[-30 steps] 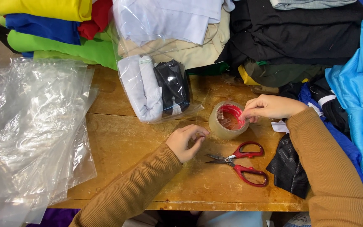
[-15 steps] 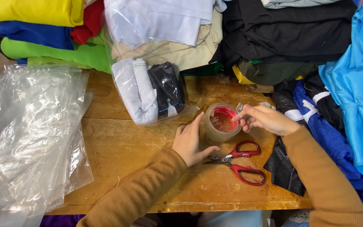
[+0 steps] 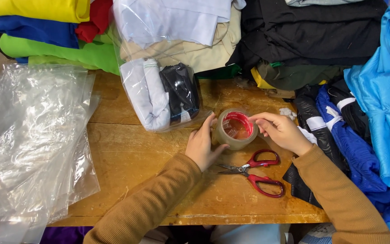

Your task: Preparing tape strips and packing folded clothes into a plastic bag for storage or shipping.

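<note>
Cupping the tape roll from both sides, left hand and right hand grip it.

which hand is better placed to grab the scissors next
Probably the right hand: it rests on the tape roll directly above the red scissor handles, while the left hand is nearer the blades.

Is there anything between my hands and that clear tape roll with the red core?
Nothing visible. The left hand and right hand both already touch the clear tape roll with the red core on the wooden table.
</note>
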